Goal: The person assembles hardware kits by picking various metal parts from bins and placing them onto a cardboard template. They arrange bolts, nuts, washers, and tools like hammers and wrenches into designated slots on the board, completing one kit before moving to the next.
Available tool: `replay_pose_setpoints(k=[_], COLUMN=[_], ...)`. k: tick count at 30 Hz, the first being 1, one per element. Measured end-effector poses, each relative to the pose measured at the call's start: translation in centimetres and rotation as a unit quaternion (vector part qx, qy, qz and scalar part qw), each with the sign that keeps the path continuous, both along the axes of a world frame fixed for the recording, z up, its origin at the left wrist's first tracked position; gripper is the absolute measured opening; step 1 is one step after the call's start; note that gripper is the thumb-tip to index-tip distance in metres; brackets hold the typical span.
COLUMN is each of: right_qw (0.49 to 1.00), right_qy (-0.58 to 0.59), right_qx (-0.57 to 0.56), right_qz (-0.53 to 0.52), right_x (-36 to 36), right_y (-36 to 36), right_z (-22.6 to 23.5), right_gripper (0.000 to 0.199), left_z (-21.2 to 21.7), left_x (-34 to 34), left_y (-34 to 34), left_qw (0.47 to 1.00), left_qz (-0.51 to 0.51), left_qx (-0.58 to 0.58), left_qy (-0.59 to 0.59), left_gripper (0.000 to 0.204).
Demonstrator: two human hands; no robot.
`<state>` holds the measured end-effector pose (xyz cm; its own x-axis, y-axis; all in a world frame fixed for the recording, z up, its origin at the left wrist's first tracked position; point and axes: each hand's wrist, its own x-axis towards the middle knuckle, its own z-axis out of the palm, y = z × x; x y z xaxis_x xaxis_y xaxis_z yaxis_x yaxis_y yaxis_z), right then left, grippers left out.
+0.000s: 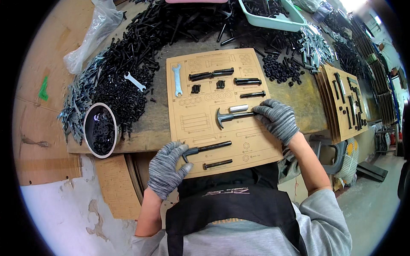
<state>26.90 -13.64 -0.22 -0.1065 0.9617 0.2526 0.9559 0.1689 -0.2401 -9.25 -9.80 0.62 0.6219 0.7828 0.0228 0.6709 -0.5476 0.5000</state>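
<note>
On the cardboard sheet (265, 149), my left hand (166, 170), thumb parted, touches the lower hooked tool (213, 146); my right hand (277, 119) curls at the upper hooked tool (235, 115), hold unclear. Both seem rigid, weighty: I'd grip mid-shaft.

Black hardware (158, 25) probably bars passage beyond board (260, 147).

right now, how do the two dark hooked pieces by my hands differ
The upper hooked piece shows its curved head in full, while the lower hooked piece has its head partly covered by the left hand. The upper hooked piece meets the right hand at its shaft end; the lower hooked piece meets the left hand at its head end. Both are dark and lie on the cardboard sheet, heads leftward.
</note>
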Motion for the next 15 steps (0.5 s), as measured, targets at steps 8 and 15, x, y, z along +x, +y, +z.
replay_pose_setpoints(k=[8, 15], right_qw=[0.997, 0.964], right_qy=[0.076, 0.206], right_qx=[0.024, 0.135], right_qz=[-0.015, -0.099], right_x=[-1.3, 2.4], right_y=[-0.6, -1.2], right_z=[1.1, -1.8], right_gripper=[0.023, 0.016], left_z=[2.4, 1.5], left_x=[-2.2, -16.1], left_y=[0.9, 13.3], left_qw=[0.975, 0.914], left_qz=[0.152, 0.312], left_qx=[-0.138, 0.216], left_qy=[-0.086, 0.142], left_gripper=[0.049, 0.045])
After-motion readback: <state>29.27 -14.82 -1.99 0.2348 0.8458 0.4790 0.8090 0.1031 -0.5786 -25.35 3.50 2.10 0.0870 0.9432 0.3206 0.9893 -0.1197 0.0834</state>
